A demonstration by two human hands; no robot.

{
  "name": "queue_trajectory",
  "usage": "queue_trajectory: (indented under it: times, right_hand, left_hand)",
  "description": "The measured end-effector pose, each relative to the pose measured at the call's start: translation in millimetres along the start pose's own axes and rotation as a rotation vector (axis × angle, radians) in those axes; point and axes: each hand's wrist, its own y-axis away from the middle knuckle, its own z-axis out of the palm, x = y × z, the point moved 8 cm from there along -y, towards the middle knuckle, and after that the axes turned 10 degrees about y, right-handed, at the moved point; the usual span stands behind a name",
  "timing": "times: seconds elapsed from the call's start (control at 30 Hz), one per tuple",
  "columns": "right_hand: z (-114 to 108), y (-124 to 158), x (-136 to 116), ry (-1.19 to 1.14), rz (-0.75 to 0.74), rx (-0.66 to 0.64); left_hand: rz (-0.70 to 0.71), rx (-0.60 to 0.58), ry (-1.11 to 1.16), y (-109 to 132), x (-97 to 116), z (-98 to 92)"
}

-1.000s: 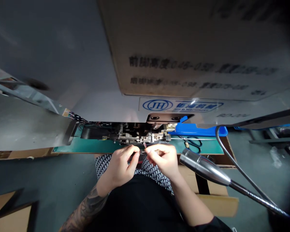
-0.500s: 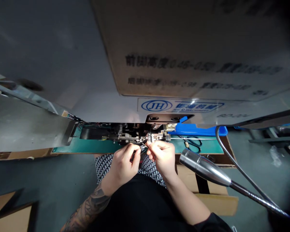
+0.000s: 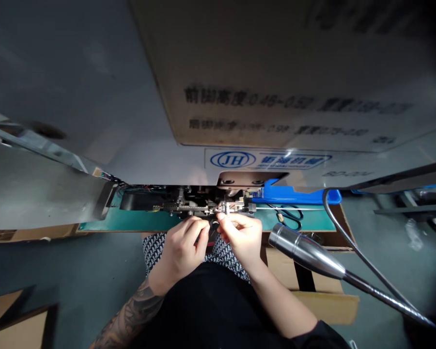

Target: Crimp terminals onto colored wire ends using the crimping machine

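Side by side at the front of a crimping-type machine mechanism [image 3: 199, 209], both my hands are closed in a pinch. My left hand [image 3: 186, 242] has its thumb pressed to its curled fingers; whatever lies between them is too small to name. Just to its right, my right hand [image 3: 241, 237] pinches at a small metal post [image 3: 227, 208] of the mechanism, its thumb and forefinger hiding what they grip. Thin, pale wire-like strands show in the narrow gap between the hands, too fine to make out clearly.
The large grey machine housing [image 3: 131, 121] hangs low over the hands. A green work surface [image 3: 141, 220] carries black-handled scissors [image 3: 290, 215] and a blue tray [image 3: 294, 195]. A metal gooseneck lamp [image 3: 307, 252] reaches in from the right. Cardboard [image 3: 323, 308] lies below.
A small grey piece seen between my hands earlier no longer shows there. My left hand has shifted slightly left and down; the right has barely moved. The view has shifted a little.
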Motion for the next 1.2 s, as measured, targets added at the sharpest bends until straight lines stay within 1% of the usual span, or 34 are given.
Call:
queue_trajectory:
  times: [0.07, 0.13, 0.27, 0.3, 0.37, 0.43, 0.47, 0.5, 0.57, 0.63, 0.7, 0.97, 1.2]
  right_hand:
    - [-1.6, 0.8, -0.5, 0.038, -0.023, -0.018]
    - [-2.6, 1.5, -1.2, 0.043, -0.035, -0.064]
    - [-8.1, 2.5, 1.9, 0.058, -0.026, -0.126]
    - [-9.6, 2.8, 0.7, 0.087, -0.061, -0.130]
    - [-10.9, 4.4, -6.2, 0.173, -0.191, -0.124]
    - [-11.9, 6.8, -14.1, 0.245, -0.312, -0.077]
    - [-13.3, 7.4, -16.3, 0.262, -0.334, -0.035]
    - [-14.7, 7.2, -16.5, 0.263, -0.322, 0.008]
    - [-15.8, 5.4, -12.7, 0.231, -0.233, 0.062]
    - [-13.5, 3.3, -7.9, 0.179, -0.139, 0.068]
    - [-9.1, 1.5, -5.9, 0.129, -0.088, 0.044]
    - [-3.2, -1.8, -9.8, 0.027, -0.038, 0.017]
    - [-2.0, -1.3, -6.3, 0.035, -0.064, -0.021]
  left_hand:
    - [0.020, -0.042, 0.010, -0.6, 1.4, 0.0]
    - [0.032, -0.072, 0.037, -0.8, 1.8, -0.2]
    - [0.039, -0.080, 0.077, -1.6, -0.3, -1.4]
    - [0.042, -0.080, 0.071, -2.1, -0.6, -1.3]
    - [0.059, -0.086, 0.042, -3.5, 0.2, -0.5]
    - [0.079, -0.089, -0.004, -5.0, 2.6, 0.1]
    - [0.086, -0.087, -0.027, -5.7, 4.0, 0.3]
    - [0.088, -0.082, -0.047, -6.4, 5.2, 0.3]
    - [0.082, -0.065, -0.081, -7.4, 7.3, -0.1]
    - [0.070, -0.041, -0.104, -8.0, 8.6, -0.7]
    - [0.063, -0.017, -0.118, -8.3, 9.3, -1.4]
    - [0.051, 0.024, -0.161, -8.5, 8.9, -2.6]
    - [0.041, 0.028, -0.155, -5.5, 5.0, -2.5]
